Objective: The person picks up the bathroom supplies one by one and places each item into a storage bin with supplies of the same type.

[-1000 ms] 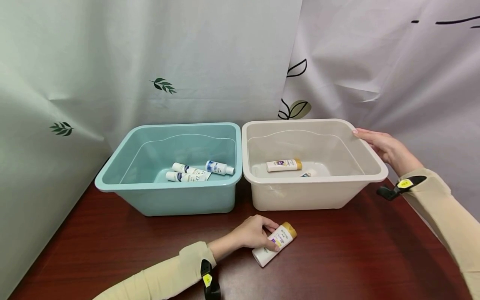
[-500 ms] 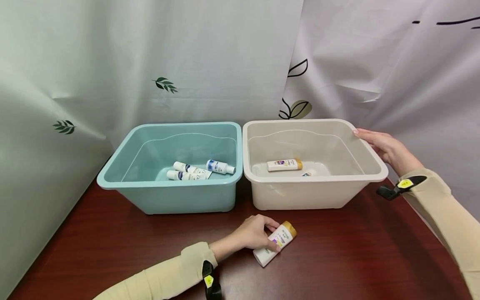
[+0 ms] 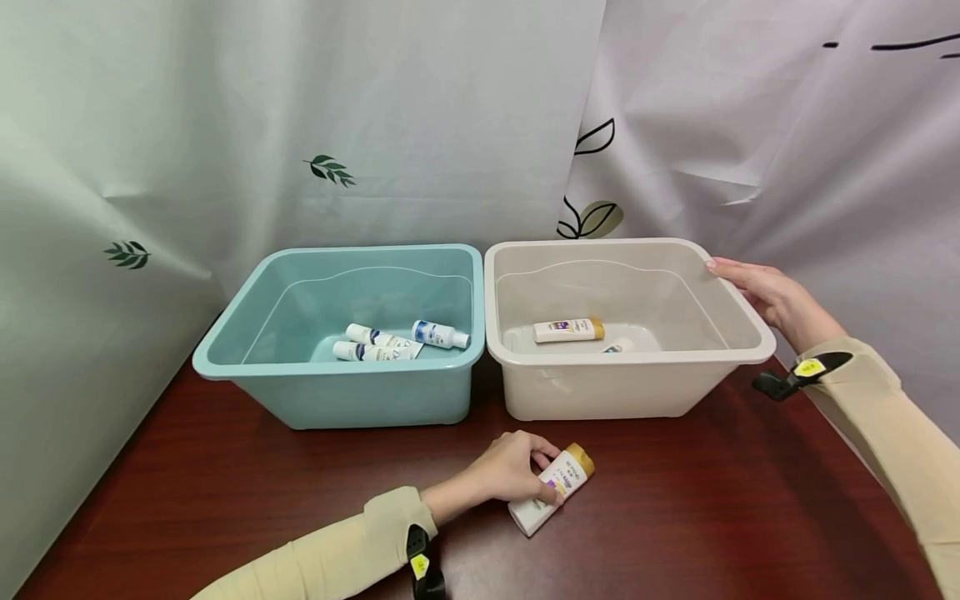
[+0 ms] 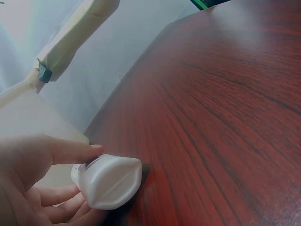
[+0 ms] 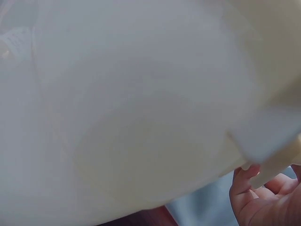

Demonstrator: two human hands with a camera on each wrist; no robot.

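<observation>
My left hand (image 3: 513,468) holds a white shampoo bottle (image 3: 534,515) with a gold cap, thumb on the label side and fingers at the far side. The bottle lies slanted at the dark red table, cap pointing away to the right. Seen from the left wrist, its white base (image 4: 113,183) faces the camera, low over the wood. My right hand (image 3: 776,300) grips the right rim of the off-white tub (image 3: 637,359), thumb on top. In the right wrist view, the tub's pale wall (image 5: 141,117) fills most of the picture, with curled fingers (image 5: 244,186) under its rim.
Inside the off-white tub lie another gold-capped bottle (image 3: 557,332) and a white item (image 3: 619,345) partly hidden by the front wall. A teal tub (image 3: 337,371) stands beside it at left, holding two white tubes (image 3: 367,352) and a small blue-and-white bottle (image 3: 439,335). A curtain hangs behind.
</observation>
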